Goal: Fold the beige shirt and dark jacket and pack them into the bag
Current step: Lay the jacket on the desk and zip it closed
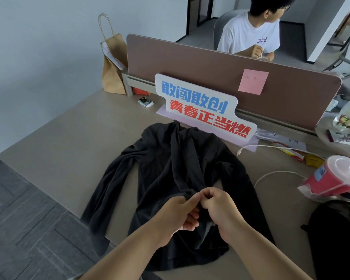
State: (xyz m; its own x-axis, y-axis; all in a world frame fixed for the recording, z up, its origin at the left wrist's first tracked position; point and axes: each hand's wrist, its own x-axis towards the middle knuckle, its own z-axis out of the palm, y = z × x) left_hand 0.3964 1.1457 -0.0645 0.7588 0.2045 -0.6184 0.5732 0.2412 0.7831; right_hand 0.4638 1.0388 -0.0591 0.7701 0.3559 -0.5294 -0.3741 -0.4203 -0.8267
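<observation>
Both hands, L (177,216) & R (220,209), pinch dark jacket (176,168) front at hem; long axis runs straight away.

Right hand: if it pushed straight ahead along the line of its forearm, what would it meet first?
The right hand points up and left, so it would first press against the left hand, which it already touches at the front edge of the dark grey jacket. Depth is unclear.

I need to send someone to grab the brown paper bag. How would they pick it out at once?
Follow the brown desk divider to its left end, by the wall. The paper bag stands upright there on the desk corner, the only tall kraft-brown thing with looped handles and a white slip on its side.
</observation>
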